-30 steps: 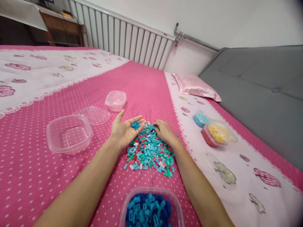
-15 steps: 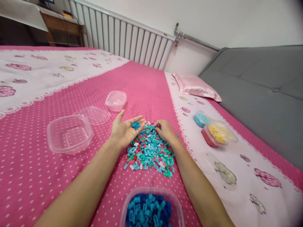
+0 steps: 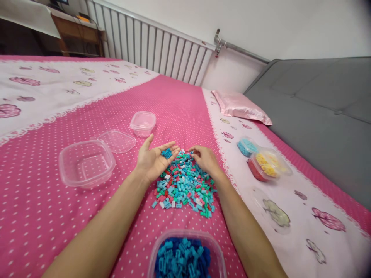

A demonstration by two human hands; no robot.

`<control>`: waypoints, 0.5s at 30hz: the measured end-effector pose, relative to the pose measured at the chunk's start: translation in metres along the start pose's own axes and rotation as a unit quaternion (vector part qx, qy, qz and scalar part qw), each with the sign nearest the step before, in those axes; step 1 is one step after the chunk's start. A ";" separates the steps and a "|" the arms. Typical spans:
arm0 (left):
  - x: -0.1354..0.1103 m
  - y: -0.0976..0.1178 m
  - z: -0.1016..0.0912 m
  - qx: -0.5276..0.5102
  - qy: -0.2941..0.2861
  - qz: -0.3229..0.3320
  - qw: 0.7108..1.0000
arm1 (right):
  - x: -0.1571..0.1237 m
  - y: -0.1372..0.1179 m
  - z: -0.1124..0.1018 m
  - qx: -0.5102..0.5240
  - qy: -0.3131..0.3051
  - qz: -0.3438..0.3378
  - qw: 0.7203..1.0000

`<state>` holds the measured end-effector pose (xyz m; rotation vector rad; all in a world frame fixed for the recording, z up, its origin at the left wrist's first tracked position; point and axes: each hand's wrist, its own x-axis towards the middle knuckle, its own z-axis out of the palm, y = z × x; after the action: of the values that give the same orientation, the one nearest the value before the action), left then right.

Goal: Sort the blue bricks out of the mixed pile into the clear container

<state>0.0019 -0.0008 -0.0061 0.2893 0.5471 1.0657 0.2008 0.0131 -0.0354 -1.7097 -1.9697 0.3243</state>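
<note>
A heap of small plastic pieces in light blue, teal, red and white lies on the pink dotted bedspread. My left hand rests palm up at the heap's left edge, fingers apart, with a few dark blue pieces cupped in it. My right hand lies palm down on the far right of the heap, fingers curled into the pieces; what they pinch is hidden. A clear tub of dark blue pieces stands nearest me.
An empty clear tub, a loose lid and a small empty tub lie to the left. Tubs of light blue, yellow and red pieces sit right. A pink pillow and grey headboard are beyond.
My right hand has shifted slightly right over the heap. The left hand still cups the blue pieces. The view has moved a little.
</note>
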 end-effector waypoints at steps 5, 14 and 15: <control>0.001 -0.001 -0.001 0.001 -0.003 0.001 1.000 | -0.001 0.002 0.003 -0.029 -0.058 -0.018 0.998; 0.000 -0.001 0.001 -0.007 0.001 -0.003 1.000 | -0.001 0.001 0.006 -0.064 -0.026 0.002 0.998; -0.001 -0.001 0.001 -0.008 0.003 -0.004 1.000 | -0.001 0.002 0.005 -0.062 -0.018 0.007 0.998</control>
<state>0.0029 -0.0016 -0.0050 0.2702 0.5457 1.0640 0.1996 0.0135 -0.0408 -1.8067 -2.0418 0.2439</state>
